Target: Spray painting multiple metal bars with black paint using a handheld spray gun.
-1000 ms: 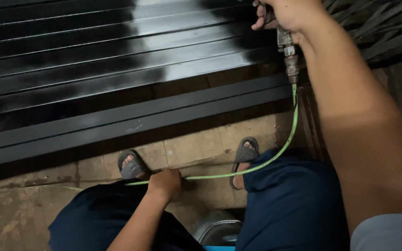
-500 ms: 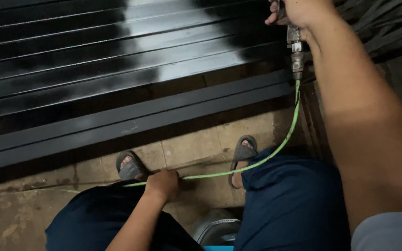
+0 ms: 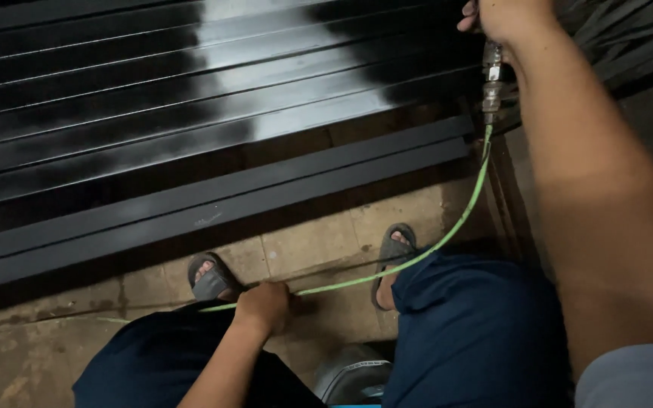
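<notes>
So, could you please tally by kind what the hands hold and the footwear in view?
Green air hose: 1, gripped by the left hand
Metal tool with hose fitting: 1, in the right hand
Grey sandals: 2
Total: 4

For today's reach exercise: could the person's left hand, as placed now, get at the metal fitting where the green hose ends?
Probably not: the left hand grips the green hose low by the knees, while the metal fitting hangs far off below the right hand.

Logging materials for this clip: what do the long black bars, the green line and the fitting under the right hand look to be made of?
Black bars: probably metal tubing with glossy, wet-looking black paint; straight edges, strong glare. Green hose: flexible plastic or rubber, since it curves from the fitting down to the left hand. Fitting below the right hand: bare dull metal, silvery-brass, stepped coupler shape.
</notes>
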